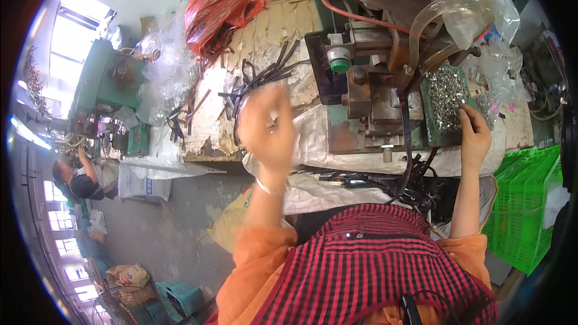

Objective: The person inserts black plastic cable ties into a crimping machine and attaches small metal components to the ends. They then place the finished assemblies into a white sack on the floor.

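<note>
Two hands are in view. The left hand (267, 125), blurred, is raised above the near edge of the table (271, 24), fingers curled inward over a few small pale pieces; whether it grips them cannot be told. The right hand (474, 134) rests at the near right corner of one green tray (428, 123), fingertips among the heap of small silvery metal parts (447, 93) that fills it; its grasp cannot be told either. One press machine (367, 93) stands between the hands, bearing one green button (339, 63) and one clear hose (442, 15). A loose pile of dark strips (262, 75), too tangled to count, lies on the table behind the left hand. One red plastic bag (220, 3) sits farther back. One green crate (524, 204) stands at the right. One other person (78, 180) works at a second machine far left.
</note>
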Available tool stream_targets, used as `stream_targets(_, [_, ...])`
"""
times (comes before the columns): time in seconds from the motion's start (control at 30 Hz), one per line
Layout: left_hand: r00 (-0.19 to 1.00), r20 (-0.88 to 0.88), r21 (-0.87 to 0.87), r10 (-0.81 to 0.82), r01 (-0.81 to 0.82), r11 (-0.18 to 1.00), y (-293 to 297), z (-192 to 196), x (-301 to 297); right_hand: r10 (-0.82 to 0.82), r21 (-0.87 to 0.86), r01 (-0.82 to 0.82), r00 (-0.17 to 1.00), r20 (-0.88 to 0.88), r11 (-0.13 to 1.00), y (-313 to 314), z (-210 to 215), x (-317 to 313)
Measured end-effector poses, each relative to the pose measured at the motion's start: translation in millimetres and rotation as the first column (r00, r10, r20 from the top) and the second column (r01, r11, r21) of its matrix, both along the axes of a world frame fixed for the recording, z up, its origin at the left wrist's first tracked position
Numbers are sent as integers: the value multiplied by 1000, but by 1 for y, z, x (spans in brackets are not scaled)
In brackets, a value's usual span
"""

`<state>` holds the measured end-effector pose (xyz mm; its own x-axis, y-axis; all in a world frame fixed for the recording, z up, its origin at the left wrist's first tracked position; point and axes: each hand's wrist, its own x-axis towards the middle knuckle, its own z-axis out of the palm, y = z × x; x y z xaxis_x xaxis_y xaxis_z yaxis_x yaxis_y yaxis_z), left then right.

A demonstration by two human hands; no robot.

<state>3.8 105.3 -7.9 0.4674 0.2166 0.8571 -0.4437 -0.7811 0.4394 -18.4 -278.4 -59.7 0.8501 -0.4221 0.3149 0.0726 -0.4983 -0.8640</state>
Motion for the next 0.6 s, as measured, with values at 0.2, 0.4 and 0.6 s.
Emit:
stream_targets(0.2, [884, -338, 536, 323, -102, 838, 63, -51, 155, 121, 124, -125, 992, 41, 984, 30, 15, 13])
stream_targets(0.4, [677, -407, 709, 613, -189, 679, 51, -111, 210, 98, 189, -121, 987, 124, 975, 40, 14, 15])
stream_targets(0.6, [960, -278, -91, 46, -73, 993, 84, -52, 133, -22, -120, 36, 993, 115, 992, 4, -6, -16])
